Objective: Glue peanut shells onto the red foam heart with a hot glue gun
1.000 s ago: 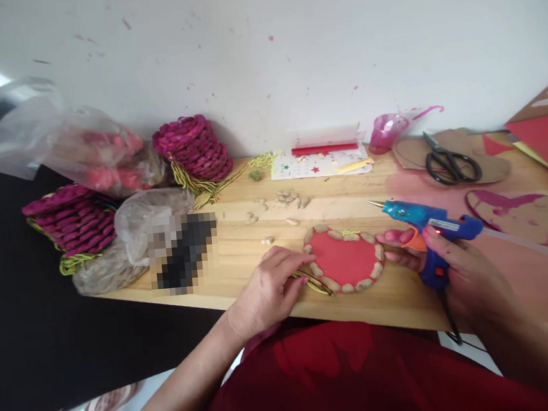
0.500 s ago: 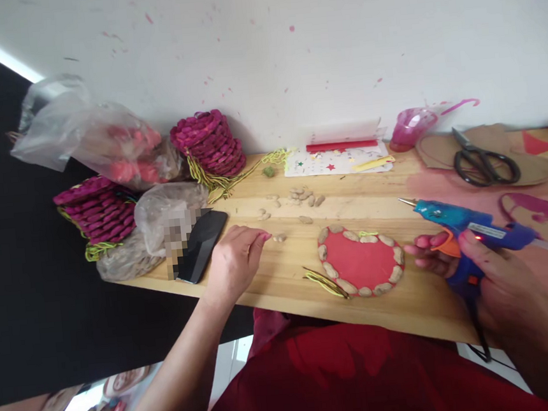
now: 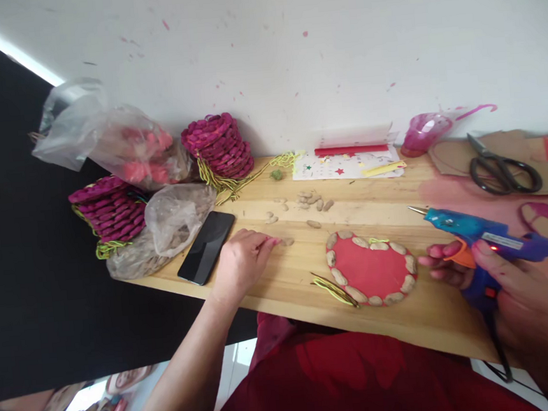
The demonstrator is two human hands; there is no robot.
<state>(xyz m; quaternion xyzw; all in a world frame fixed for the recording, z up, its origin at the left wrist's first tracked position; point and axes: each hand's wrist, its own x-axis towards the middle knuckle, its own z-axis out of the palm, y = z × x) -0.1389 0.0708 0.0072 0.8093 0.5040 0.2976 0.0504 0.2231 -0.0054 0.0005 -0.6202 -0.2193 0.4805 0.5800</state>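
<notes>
In the head view the left hand point(image 3: 243, 262), left of the red heart card point(image 3: 370, 266), has its fingers drawn narrow, tips touching a loose peanut shell point(image 3: 287, 241); whether it is pinched I cannot tell. Right of the card, the right hand point(image 3: 506, 281) grips the glue gun point(image 3: 473, 234), its lamp lit and its nozzle aimed past the card's far edge. Held idle like this, the gun could drip hot glue onto the card's red face or the table point(image 3: 285, 284), or a slip could burn a fingertip.

Head-worn view, down onto table point(image 3: 290, 281)

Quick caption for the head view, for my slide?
Left hand reaches for a peanut while right hand holds glue gun beside peanut-rimmed red heart.
</notes>
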